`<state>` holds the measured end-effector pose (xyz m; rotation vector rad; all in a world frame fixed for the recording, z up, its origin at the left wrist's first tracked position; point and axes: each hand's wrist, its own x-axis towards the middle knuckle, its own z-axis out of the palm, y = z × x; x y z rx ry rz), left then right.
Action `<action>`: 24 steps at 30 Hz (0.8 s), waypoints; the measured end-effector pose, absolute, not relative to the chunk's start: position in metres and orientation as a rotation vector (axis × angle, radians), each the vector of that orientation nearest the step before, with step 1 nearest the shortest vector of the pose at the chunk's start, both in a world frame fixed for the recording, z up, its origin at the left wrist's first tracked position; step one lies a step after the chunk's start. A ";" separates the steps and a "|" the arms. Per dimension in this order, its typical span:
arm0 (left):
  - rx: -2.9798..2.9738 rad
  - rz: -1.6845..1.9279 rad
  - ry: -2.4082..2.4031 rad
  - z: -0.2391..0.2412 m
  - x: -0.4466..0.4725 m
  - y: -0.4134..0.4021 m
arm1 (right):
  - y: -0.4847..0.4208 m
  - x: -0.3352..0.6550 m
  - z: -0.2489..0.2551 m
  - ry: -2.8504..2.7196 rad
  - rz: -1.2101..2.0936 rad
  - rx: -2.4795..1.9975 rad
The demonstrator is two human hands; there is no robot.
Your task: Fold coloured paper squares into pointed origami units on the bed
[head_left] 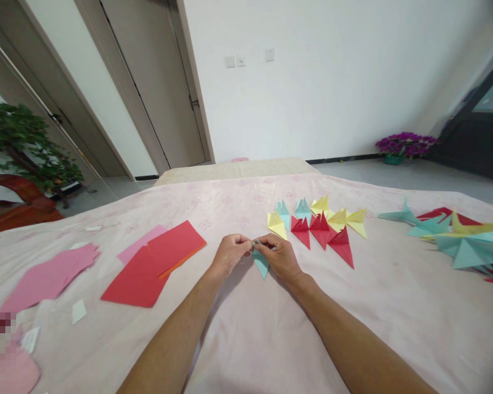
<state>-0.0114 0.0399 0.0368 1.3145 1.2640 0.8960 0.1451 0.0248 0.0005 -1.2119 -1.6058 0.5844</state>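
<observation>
Both hands meet over the middle of a pink floral cloth (238,328). My left hand (230,253) and my right hand (281,256) pinch the top of a small teal folded paper piece (262,264), whose point hangs down toward me. Fingers of both hands are closed on it. Just beyond my right hand lies a cluster of folded paper shapes (318,221) in red, yellow and teal.
Red paper sheets (156,262) and pink sheets (51,276) lie on the left. Assembled teal, yellow and red paper stars (464,241) sit at the right edge. A potted plant (20,142), doors and a purple flower pot (405,146) stand behind.
</observation>
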 end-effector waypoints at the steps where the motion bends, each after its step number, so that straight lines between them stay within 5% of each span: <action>1: 1.317 0.893 1.261 0.037 -0.012 0.040 | 0.025 0.145 0.001 -1.595 0.599 -1.209; 24: 1.117 0.828 1.101 0.037 -0.019 0.042 | 0.028 0.142 -0.001 -1.437 0.691 -1.242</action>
